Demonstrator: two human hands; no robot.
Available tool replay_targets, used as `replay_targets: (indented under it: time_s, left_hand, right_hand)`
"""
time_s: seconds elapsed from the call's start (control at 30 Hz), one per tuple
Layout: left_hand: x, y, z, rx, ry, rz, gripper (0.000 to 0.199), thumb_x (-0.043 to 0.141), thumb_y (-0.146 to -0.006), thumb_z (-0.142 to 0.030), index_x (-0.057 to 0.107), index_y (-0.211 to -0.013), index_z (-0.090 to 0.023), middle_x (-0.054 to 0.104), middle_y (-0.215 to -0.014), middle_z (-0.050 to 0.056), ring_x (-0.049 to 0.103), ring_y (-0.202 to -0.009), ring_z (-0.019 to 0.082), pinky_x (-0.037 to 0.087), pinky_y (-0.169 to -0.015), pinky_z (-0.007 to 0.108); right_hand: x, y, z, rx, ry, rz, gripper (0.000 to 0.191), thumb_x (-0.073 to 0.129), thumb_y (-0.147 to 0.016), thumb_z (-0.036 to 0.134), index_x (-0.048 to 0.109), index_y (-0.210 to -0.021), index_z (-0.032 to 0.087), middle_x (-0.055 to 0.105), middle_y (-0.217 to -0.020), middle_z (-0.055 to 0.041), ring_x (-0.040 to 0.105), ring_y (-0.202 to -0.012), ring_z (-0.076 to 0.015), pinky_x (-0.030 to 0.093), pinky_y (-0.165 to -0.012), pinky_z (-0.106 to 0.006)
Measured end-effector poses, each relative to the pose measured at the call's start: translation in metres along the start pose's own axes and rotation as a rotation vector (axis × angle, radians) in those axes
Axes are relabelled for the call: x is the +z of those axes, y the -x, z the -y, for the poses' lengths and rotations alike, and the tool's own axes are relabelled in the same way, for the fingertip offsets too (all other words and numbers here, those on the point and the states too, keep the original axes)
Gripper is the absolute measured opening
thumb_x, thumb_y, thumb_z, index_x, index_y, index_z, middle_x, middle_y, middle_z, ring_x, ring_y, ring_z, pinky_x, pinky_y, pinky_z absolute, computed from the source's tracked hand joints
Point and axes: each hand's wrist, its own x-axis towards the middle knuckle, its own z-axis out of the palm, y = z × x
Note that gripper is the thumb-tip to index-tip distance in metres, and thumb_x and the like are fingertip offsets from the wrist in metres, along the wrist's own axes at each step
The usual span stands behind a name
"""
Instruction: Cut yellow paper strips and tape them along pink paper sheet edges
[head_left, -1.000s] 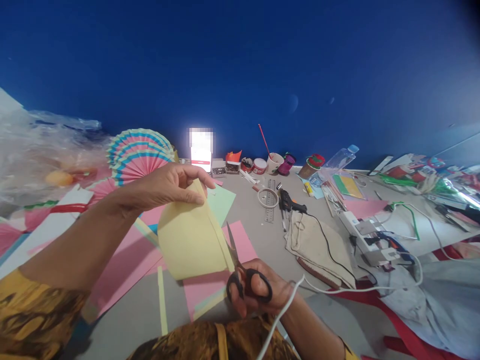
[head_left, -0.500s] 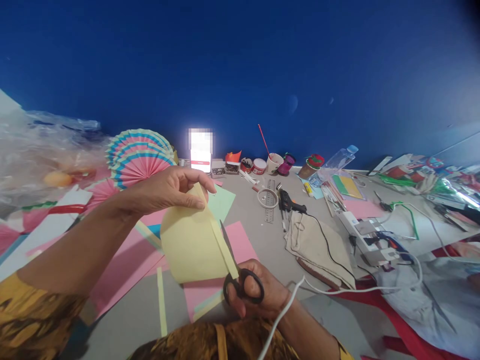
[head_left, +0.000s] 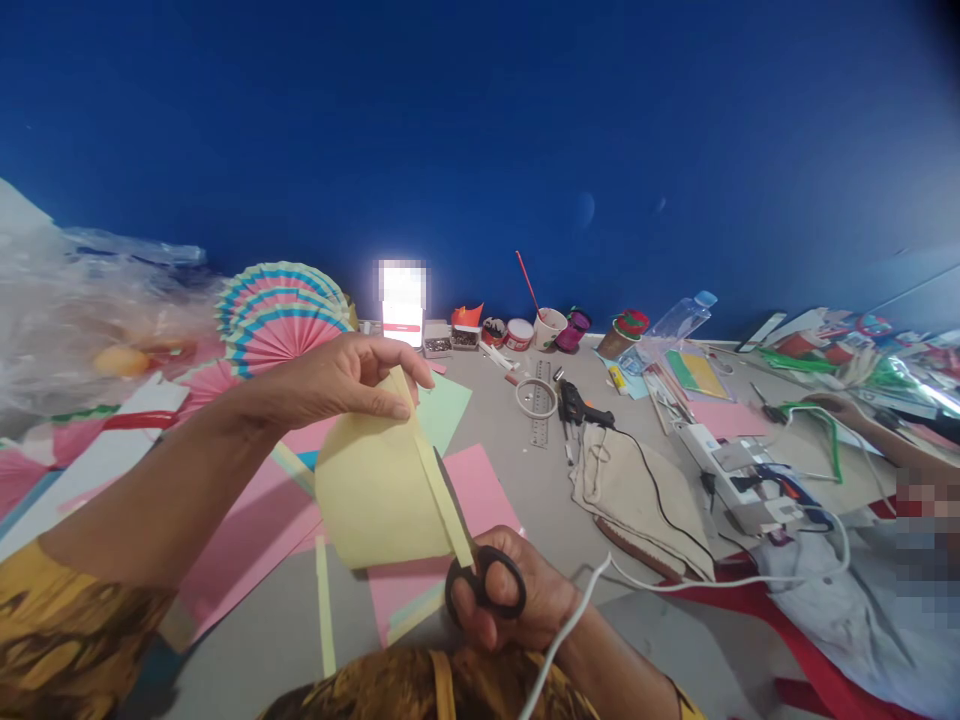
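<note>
My left hand [head_left: 345,380] pinches the top edge of a pale yellow paper sheet [head_left: 375,490], which hangs curved over the table. Along the sheet's right side runs a narrow strip [head_left: 439,480]. In my right hand [head_left: 525,590] are black-handled scissors [head_left: 501,580], fingers through the loops, with the blades along the strip and partly hidden by it. Pink paper [head_left: 480,485] and a light green sheet [head_left: 444,408] lie behind the held sheet. A loose yellow strip [head_left: 324,610] rests on the table below.
Pleated paper fans [head_left: 289,325] stand at the left, near a lit phone [head_left: 403,305]. Cups [head_left: 550,328], a glue gun [head_left: 581,405], folded cloth [head_left: 637,500] and a power strip [head_left: 727,470] are farther right. A white cable crosses near my right wrist. Another person's arm [head_left: 862,425] reaches in from the right.
The scissors' blades and the paper's lower part have shifted slightly left. Another person's arm has come farther into view at the right. My left hand has barely moved.
</note>
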Motion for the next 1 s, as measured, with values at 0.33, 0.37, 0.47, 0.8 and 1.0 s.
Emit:
replay_targets:
  time_s: [0.33,0.37,0.47,0.8,1.0]
  left_hand:
    - [0.003,0.001,-0.005,0.021,-0.02,0.009,0.036,0.086,-0.073,-0.028,0.074,-0.105,-0.018,0.075,-0.092,0.005,0.07,-0.077,0.017,0.058,-0.066,0.026]
    - [0.003,0.0,-0.005,0.019,-0.021,0.019,0.036,0.086,-0.072,-0.028,0.075,-0.105,-0.019,0.075,-0.092,0.005,0.07,-0.077,0.017,0.058,-0.066,0.027]
    - [0.003,-0.002,-0.005,0.008,-0.018,0.037,0.035,0.087,-0.073,-0.03,0.075,-0.104,-0.02,0.076,-0.092,0.004,0.071,-0.08,0.018,0.059,-0.068,0.028]
    - [0.008,-0.002,-0.005,0.024,0.046,0.068,0.029,0.083,-0.077,-0.029,0.069,-0.101,-0.021,0.077,-0.096,0.005,0.076,-0.081,0.02,0.06,-0.061,0.026]
    - [0.015,-0.002,-0.008,-0.002,0.118,0.066,0.032,0.085,-0.072,-0.026,0.065,-0.097,-0.019,0.071,-0.095,0.002,0.08,-0.097,0.028,0.059,-0.06,0.023]
  right_hand:
    - [0.004,0.001,0.001,-0.022,0.032,-0.014,0.074,0.083,-0.068,0.081,0.063,-0.056,0.011,0.051,-0.046,0.0007,0.041,-0.041,-0.0065,0.025,-0.043,-0.023]
    - [0.004,0.0,0.002,-0.012,0.051,-0.019,0.076,0.082,-0.068,0.083,0.062,-0.056,0.011,0.051,-0.046,0.0006,0.041,-0.041,-0.0064,0.025,-0.043,-0.023]
    - [0.004,-0.001,0.002,0.009,0.076,-0.012,0.079,0.08,-0.066,0.086,0.063,-0.055,0.01,0.052,-0.047,-0.0002,0.042,-0.04,-0.0064,0.023,-0.041,-0.023]
    - [0.006,-0.005,0.001,-0.01,0.017,-0.025,0.077,0.082,-0.063,0.086,0.062,-0.056,0.012,0.052,-0.047,0.0012,0.042,-0.041,-0.0073,0.028,-0.042,-0.023]
    - [0.01,-0.008,0.005,-0.038,0.007,-0.016,0.074,0.084,-0.065,0.082,0.063,-0.053,0.012,0.051,-0.046,0.001,0.043,-0.043,-0.008,0.03,-0.047,-0.024]
